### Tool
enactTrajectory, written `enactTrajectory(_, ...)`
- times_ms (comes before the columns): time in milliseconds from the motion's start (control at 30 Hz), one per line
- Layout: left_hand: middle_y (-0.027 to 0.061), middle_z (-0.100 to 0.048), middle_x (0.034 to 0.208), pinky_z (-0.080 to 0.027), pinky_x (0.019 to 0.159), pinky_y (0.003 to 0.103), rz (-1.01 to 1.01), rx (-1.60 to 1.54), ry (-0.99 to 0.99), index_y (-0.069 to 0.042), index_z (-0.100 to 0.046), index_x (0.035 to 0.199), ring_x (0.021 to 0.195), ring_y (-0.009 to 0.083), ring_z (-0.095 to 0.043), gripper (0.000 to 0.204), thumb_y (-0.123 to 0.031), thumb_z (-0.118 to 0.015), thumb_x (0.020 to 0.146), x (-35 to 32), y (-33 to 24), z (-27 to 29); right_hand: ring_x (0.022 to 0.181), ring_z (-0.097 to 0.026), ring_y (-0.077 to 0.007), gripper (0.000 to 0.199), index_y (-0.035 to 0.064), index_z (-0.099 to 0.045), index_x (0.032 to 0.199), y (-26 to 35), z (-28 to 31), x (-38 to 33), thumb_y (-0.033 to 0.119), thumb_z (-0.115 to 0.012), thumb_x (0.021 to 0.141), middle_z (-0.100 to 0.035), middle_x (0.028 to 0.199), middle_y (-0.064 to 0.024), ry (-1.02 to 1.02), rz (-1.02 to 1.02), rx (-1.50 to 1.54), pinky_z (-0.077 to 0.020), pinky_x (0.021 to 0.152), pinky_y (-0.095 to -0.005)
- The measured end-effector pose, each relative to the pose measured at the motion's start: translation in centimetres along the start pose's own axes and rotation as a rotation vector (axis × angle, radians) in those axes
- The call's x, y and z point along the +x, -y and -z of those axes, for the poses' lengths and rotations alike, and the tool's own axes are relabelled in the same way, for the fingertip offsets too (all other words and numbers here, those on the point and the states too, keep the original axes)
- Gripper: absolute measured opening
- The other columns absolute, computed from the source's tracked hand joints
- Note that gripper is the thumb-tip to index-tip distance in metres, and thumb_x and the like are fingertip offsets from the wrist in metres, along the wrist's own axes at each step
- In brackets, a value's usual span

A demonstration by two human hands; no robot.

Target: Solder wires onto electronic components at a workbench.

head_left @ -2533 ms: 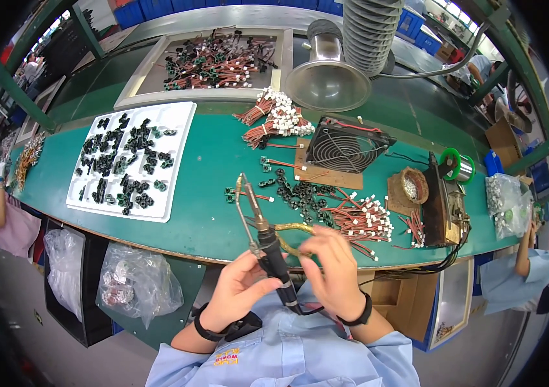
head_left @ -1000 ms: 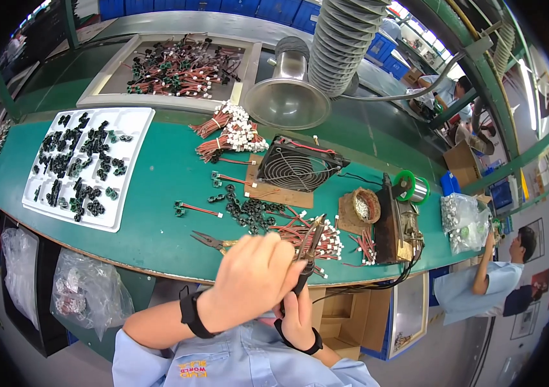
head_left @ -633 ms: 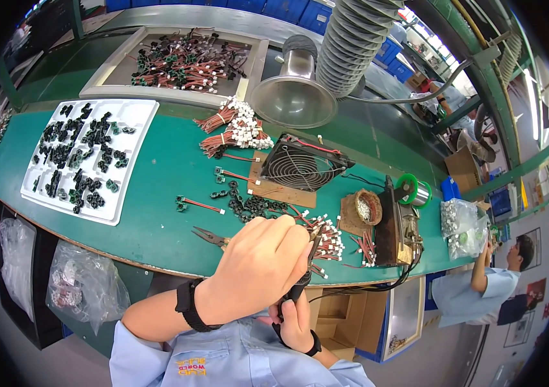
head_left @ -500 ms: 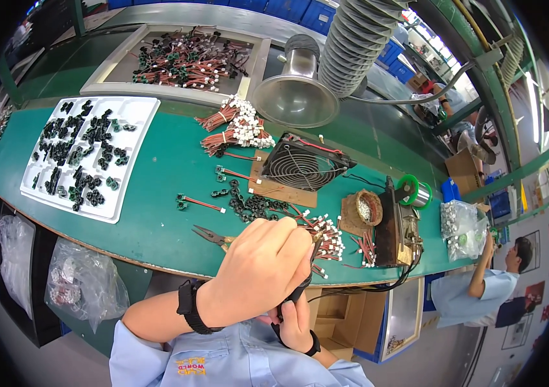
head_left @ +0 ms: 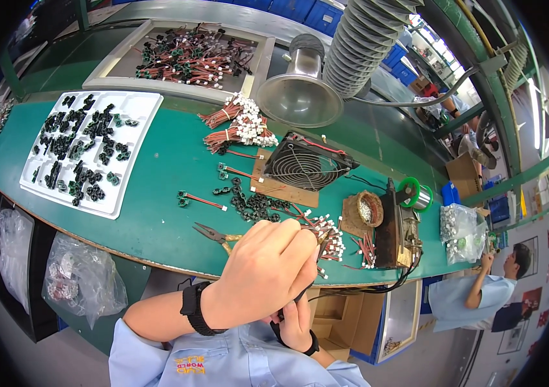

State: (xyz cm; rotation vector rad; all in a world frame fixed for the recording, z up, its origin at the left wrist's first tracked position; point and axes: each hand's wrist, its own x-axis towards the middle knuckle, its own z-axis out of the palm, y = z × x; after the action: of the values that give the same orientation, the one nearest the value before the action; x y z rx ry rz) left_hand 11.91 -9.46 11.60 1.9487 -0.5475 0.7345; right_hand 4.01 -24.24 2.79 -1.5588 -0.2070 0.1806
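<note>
pliers point(head_left: 213, 233) half hidden behind left hand point(head_left: 263, 271).

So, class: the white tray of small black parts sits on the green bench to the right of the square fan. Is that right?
Not quite. In the head view the white tray of small black parts lies on the green bench to the left of the square fan, not the right.

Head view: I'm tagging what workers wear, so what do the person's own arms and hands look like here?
Both hands are bare, no gloves. The left hand has a black band, like a watch or strap, around its wrist, and a light blue sleeve with a small orange and yellow embroidered mark lower on the garment. The right hand, mostly hidden behind the left, also wears a black wristband above a light blue sleeve.
</note>
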Motion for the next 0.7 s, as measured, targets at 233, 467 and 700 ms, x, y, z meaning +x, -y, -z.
enactTrajectory(233, 0.0103, -0.047, 0.07, -0.039, 0.054, 0.036, 0.012, 0.005, -0.008, -0.002, -0.053, 0.076, 0.06, 0.0279, -0.046, 0.012, -0.006, -0.063, 0.076, -0.1, 0.0, 0.0, 0.051, -0.04, -0.009, 0.029, -0.0022, -0.042, 0.109, 0.0, 0.0, 0.1, 0.023, -0.035, 0.097, -0.045, 0.063, -0.0032, -0.013, -0.006, -0.005, -0.0352, 0.049, -0.0231)
enactTrajectory(467, 0.0078, -0.045, 0.065, -0.036, 0.05, 0.034, 0.004, 0.195, 0.109, -0.005, -0.05, 0.068, 0.056, 0.0248, -0.047, 0.018, -0.012, -0.066, 0.074, -2.3, -1.1, 1.0, 0.053, -0.044, -0.0083, 0.026, -0.003, -0.044, 0.111, -0.3, 0.1, 0.4, 0.017, -0.037, 0.096, -0.05, 0.065, -0.0033, -0.124, 0.094, -0.149, -0.0373, 0.048, -0.0234)
enactTrajectory(700, 0.0063, -0.043, 0.062, -0.035, 0.05, 0.034, 0.006, 0.288, 0.139, -0.007, -0.047, 0.064, 0.053, 0.0224, -0.046, 0.021, -0.011, -0.066, 0.072, -3.9, -1.2, -0.2, 0.052, -0.049, -0.0092, 0.023, -0.0031, -0.044, 0.11, 0.0, 0.2, 0.5, 0.012, -0.037, 0.095, -0.054, 0.066, -0.0044, -0.117, 0.025, -0.165, -0.0402, 0.046, -0.024)
